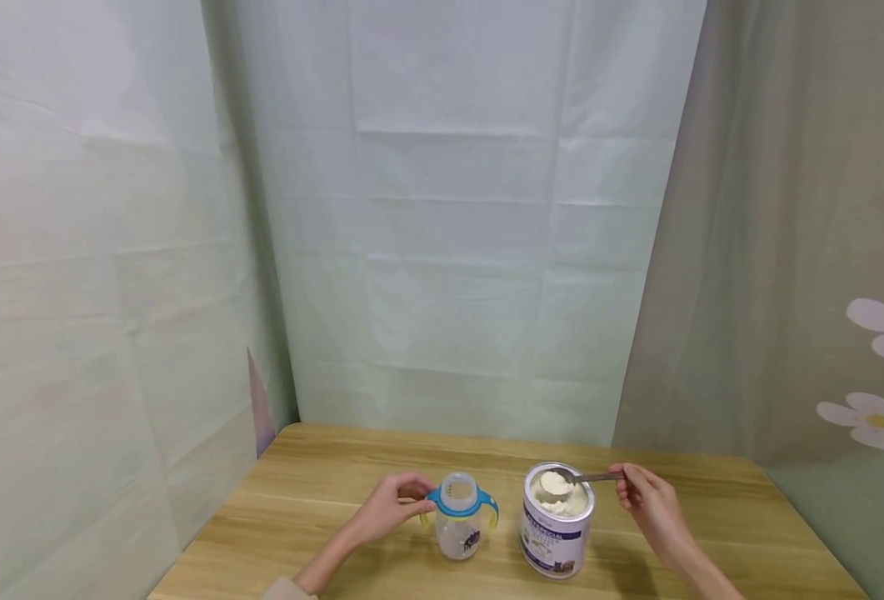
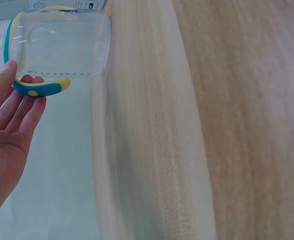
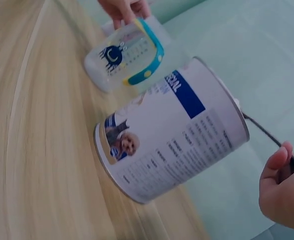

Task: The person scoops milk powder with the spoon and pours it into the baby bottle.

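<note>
My left hand (image 1: 392, 506) pinches one handle (image 2: 43, 89) of a clear baby bottle (image 1: 458, 533), thumb on top and fingers beneath. The bottle stands upright and uncapped, with a blue collar and a small dark cartoon figure on its side. To its right stands an open tin (image 1: 554, 542), white with a purple-blue band, filled with pale powder (image 1: 578, 500). My right hand (image 1: 653, 508) grips the dark handle of a spoon (image 1: 595, 477). The spoon's bowl carries a heap of powder over the tin's mouth.
Both containers stand on a wood-grain table (image 1: 322, 475). Pale cloth curtains (image 1: 456, 250) hang behind it and along both sides, the right one printed with white flowers (image 1: 880, 421). The table's edge shows in the left wrist view.
</note>
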{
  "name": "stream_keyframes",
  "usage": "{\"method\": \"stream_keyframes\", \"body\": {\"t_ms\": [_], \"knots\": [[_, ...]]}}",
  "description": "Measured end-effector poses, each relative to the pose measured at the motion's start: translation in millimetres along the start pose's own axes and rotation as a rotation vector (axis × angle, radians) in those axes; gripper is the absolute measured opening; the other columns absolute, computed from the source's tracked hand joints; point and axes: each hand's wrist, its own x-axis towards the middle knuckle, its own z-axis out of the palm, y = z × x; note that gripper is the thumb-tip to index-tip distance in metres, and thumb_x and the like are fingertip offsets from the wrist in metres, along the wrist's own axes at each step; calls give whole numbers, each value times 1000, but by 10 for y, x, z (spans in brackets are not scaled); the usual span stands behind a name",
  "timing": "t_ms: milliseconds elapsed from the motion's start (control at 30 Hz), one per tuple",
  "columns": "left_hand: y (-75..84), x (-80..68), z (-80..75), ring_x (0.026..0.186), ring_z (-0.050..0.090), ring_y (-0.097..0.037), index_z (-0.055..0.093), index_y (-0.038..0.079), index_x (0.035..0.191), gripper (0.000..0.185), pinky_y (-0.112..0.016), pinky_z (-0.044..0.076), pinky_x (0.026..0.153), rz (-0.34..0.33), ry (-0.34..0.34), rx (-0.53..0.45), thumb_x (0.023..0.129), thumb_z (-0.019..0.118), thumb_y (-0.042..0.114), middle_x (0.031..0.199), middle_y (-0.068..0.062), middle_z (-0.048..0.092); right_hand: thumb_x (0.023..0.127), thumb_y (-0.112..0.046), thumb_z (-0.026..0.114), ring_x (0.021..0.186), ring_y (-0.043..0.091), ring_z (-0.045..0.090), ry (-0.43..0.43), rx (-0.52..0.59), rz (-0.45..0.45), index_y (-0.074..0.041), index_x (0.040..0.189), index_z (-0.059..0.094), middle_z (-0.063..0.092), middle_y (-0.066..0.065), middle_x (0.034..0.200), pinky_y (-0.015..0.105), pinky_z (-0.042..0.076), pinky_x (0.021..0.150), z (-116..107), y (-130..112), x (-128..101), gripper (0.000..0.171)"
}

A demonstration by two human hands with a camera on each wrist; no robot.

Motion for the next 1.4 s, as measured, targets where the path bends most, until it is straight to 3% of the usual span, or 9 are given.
{"method": "stream_keyframes", "body": {"t_ms": [267,700,967,1267,1400], "knots": [[-10,-3,2,85,66,-4,68,4,105,24,-21,54,71,4,7,-1,88,71,20,99,-14,71,105,-18,38,63,0,48,-3,43,75,-18,85,68,54,-10,72,12,41,56,56,9,23,36],[-51,20,13,86,66,-4,67,5,109,22,-21,54,70,3,25,12,90,69,15,102,-14,71,105,-16,38,63,1,46,14,69,107,-12,89,67,52,-9,71,12,40,55,177,-33,33,33],[23,6,2,87,66,-6,68,6,108,22,-21,54,70,-9,26,-20,89,70,17,102,-12,72,104,-13,38,64,1,47,21,96,137,-10,89,65,53,-7,73,12,41,56,243,-103,39,31],[71,9,6,85,67,-10,68,1,102,16,-20,53,70,7,30,62,89,68,10,98,-16,71,104,-14,37,65,2,47,30,80,157,-13,86,65,52,-7,73,12,41,56,302,-170,57,33],[59,16,-6,87,66,-7,69,3,101,16,-20,53,71,9,15,56,90,68,14,99,-12,72,104,-15,37,65,2,46,18,81,149,-11,88,65,52,-7,73,12,41,56,334,-189,61,32]]}}
